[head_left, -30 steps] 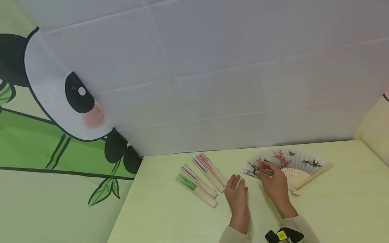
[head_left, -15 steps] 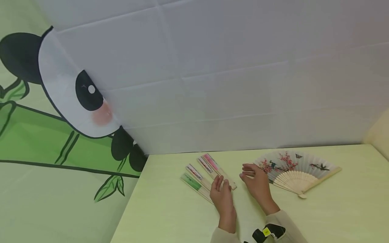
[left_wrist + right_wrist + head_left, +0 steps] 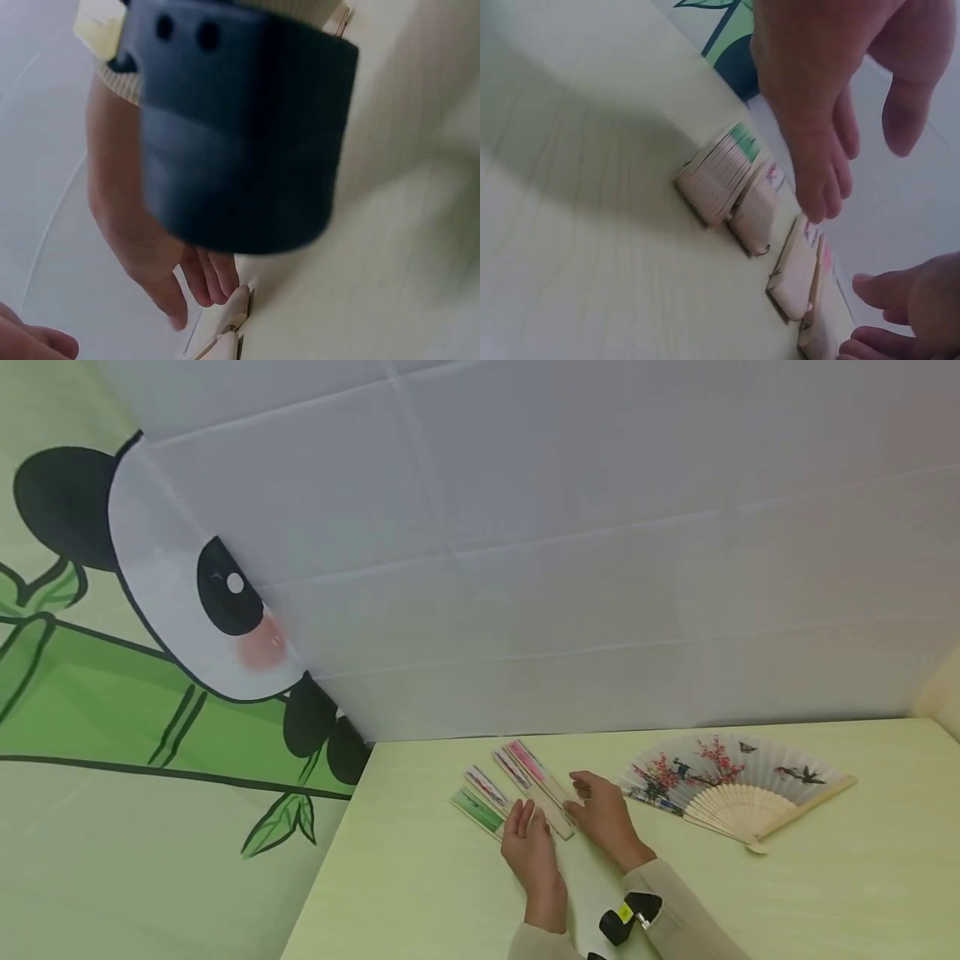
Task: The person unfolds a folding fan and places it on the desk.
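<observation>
Four slim folded fans of pale wood (image 3: 538,795), green or pink-marked, lie toward the pale yellow-green table's (image 3: 847,885) far left corner. At their near ends, left hand (image 3: 531,856) and right hand (image 3: 606,820) hover apart, fingers loose, holding nothing.

You are in what looks like a draped corner arranged for recording; you cannot tell from these views whether the room beyond belongs to a home, a lab or an office. In front of you, a pale cloth backdrop (image 3: 562,568) with straight fold creases rises behind the wood-grained table (image 3: 405,902). To your left, a cartoon panda face (image 3: 165,610) and a green bamboo stalk (image 3: 112,693) decorate the covering, the face cut off along the corner. The black camera (image 3: 618,927) strapped at your right sleeve (image 3: 686,910) also points to a recording setup.
</observation>
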### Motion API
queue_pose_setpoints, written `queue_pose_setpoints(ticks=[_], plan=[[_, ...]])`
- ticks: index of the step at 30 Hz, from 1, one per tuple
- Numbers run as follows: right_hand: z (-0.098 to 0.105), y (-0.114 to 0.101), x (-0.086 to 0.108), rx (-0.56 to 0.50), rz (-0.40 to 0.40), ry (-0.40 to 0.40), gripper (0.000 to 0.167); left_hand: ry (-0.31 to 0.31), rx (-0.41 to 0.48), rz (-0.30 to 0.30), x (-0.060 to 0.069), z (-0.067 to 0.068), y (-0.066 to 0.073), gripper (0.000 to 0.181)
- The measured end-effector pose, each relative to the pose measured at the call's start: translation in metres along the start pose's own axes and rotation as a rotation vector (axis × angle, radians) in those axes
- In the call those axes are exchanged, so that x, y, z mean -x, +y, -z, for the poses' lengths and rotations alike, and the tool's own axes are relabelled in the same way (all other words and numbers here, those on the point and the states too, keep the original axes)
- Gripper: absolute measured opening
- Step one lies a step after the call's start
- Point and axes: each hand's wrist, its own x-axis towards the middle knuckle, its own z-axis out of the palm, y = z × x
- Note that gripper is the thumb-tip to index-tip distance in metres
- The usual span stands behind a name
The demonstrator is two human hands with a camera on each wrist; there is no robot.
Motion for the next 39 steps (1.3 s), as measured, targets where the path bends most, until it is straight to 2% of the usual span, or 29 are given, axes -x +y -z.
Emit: queue_pose_setpoints(ticks=[7,11,17,25,27,30,35,39], plan=[[-0.012,0.002,-0.006,0.144,0.074,0.007,0.042,0.018,0.0,-0.019,-0.005,0.003,0.002,0.044],[-0.015,-0.002,-0.007,0.169,0.058,-0.004,0.041,0.01,0.002,-0.005,-0.007,0.003,0.002,0.044],[-0.014,-0.003,-0.007,0.126,-0.002,-0.023,0.04,-0.024,-0.008,0.006,-0.006,0.003,0.0,0.045],[0.001,-0.001,0.003,0.028,-0.159,-0.036,0.034,-0.102,-0.043,0.005,-0.005,0.001,-0.004,0.046],[0.007,-0.004,0.01,-0.02,-0.183,-0.045,0.036,-0.129,-0.042,0.022,-0.004,0.001,-0.005,0.047],[0.018,-0.011,0.021,-0.079,-0.166,-0.048,0.039,-0.173,-0.037,0.058,-0.003,0.0,-0.005,0.047],[0.034,-0.022,0.039,-0.137,-0.187,-0.085,0.045,-0.241,-0.11,0.098,0.001,-0.002,-0.003,0.039],[0.044,-0.026,0.047,-0.164,-0.228,-0.14,0.052,-0.326,-0.15,0.136,0.004,-0.002,-0.004,0.039]])
